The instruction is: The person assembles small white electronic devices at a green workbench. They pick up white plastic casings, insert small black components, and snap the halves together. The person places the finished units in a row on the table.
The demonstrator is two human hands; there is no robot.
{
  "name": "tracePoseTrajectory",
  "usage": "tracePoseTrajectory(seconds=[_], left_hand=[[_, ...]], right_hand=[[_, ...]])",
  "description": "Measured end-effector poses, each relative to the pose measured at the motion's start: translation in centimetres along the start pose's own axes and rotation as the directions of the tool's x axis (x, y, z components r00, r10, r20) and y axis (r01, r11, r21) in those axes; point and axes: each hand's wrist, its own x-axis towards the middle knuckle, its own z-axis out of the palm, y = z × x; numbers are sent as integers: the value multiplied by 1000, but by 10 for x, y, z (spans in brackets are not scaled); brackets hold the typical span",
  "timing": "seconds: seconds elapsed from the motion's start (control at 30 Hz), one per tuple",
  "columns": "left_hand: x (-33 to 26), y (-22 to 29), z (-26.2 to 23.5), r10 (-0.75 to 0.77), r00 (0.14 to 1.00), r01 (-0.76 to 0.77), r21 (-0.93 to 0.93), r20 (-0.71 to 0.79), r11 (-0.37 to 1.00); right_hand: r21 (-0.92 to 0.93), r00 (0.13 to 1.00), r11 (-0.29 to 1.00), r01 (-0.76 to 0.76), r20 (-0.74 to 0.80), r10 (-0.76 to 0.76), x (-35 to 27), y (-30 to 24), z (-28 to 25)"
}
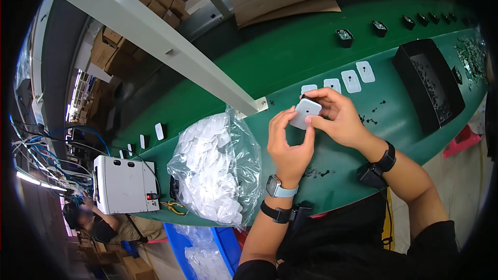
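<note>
Between my two hands is a small white rounded-corner cover [306, 112] with a dark dot in its middle; a black edge shows behind its top. My left hand [291, 148] grips its left and lower side with the fingertips. On the other side, my right hand [340, 117] pinches it, thumb on the white face and fingers behind. Just beyond the hands, several white covers [351, 81] lie in a row on the green table, each with a small black piece on it. Small black parts [369, 120] are scattered to the right of my right hand.
A clear bag of white covers [207, 166] stands left of my hands, beside pliers [174, 207] and a white machine [124, 184]. On the right sits a black tray [430, 88] of small parts. Black housings [344, 38] line the green belt beyond. A slanted metal post [171, 46] rises behind.
</note>
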Motion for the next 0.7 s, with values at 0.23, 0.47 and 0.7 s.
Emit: tracePoseTrajectory(seconds=[0.23,0.47,0.7], left_hand=[[1,0,-8,-95,993,113,-283,76,952],[0,11,-7,142,986,-142,12,-90,990],[-1,8,-1,-358,933,332,-304,-30,893]], right_hand=[[-13,966,978,207,158,-203,1,-16,-15],[-127,890,894,430,225,-396,1,-13,-14],[-264,993,961,79,107,-52,19,-11,-5]])
